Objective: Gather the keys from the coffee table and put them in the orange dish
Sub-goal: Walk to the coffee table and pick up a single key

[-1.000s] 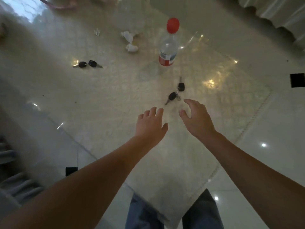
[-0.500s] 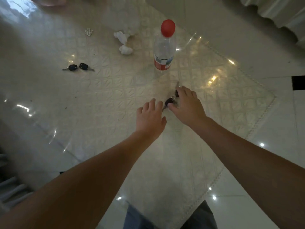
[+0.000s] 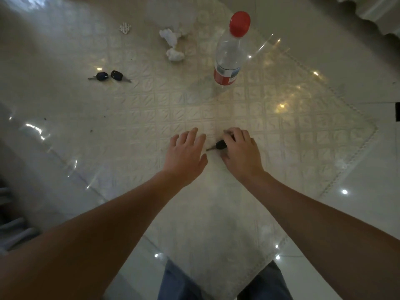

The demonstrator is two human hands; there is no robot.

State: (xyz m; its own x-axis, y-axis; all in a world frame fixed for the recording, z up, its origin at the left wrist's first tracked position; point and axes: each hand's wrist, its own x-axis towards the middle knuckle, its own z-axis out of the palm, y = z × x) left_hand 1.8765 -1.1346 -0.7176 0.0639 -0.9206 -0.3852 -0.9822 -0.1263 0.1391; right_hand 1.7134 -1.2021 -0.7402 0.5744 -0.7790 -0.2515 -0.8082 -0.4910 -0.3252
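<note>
Two black-headed keys (image 3: 219, 145) lie on the coffee table (image 3: 129, 135) near its middle; only one head and blade show, the other is hidden under my right hand (image 3: 242, 151), whose fingers are curled down over them. My left hand (image 3: 186, 154) hovers just left of them, palm down, fingers apart, holding nothing. A second pair of black-headed keys (image 3: 109, 76) lies at the far left of the cloth. No orange dish is in view.
A clear plastic bottle (image 3: 230, 50) with a red cap and red label stands behind the hands. Crumpled white tissues (image 3: 173, 45) and a small white object (image 3: 125, 28) lie at the back. The table's corner points toward my legs; glossy floor tiles surround it.
My right hand has come down over the near keys and closed its fingers on them. My left hand has stayed beside them, close to the right hand.
</note>
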